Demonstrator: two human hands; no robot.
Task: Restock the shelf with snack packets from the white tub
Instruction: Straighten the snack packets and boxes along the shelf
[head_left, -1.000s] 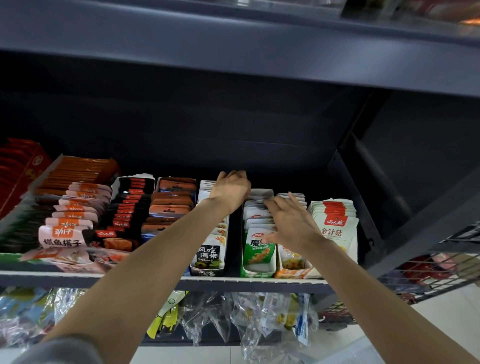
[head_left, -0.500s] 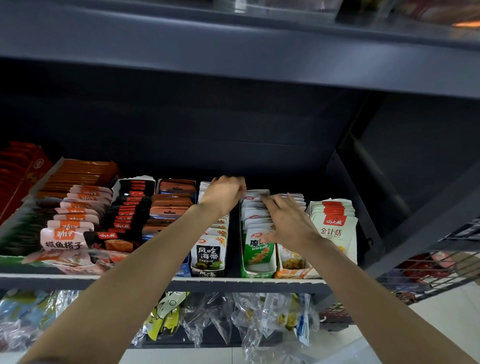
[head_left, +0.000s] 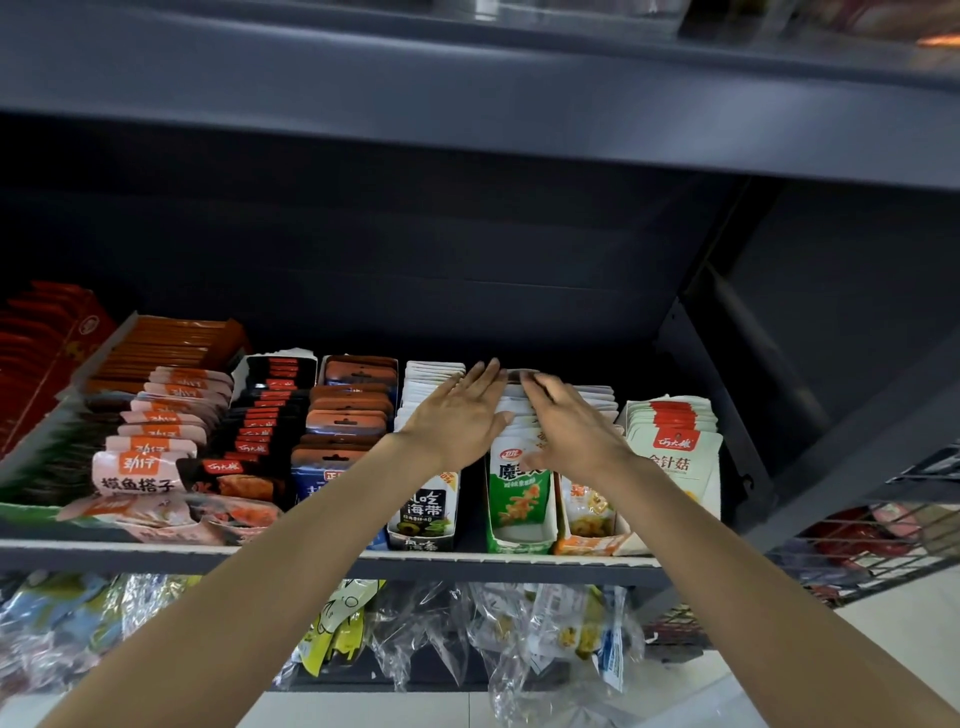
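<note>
Both my hands reach onto the dark shelf (head_left: 332, 564), over a row of green-and-white snack packets (head_left: 519, 488) standing in an open carton. My left hand (head_left: 460, 415) lies flat with straight fingers on the tops of the packets, on the row's left side. My right hand (head_left: 569, 428) rests on the right side of the same row, fingers extended toward the back packets. Neither hand grips a packet. The white tub is out of view.
Left of the row stand kelp packets (head_left: 426, 506), brown packets (head_left: 348, 410), black-and-red packets (head_left: 265, 410) and pink fish packets (head_left: 156, 441). Mushroom packets (head_left: 675, 452) stand to the right. Clear bags (head_left: 519, 629) hang below the shelf. A wire basket (head_left: 872, 535) sits at right.
Both hands have opened flat and slid together over the green-and-white row; the left hand's fingers were curled at the back of the row before.
</note>
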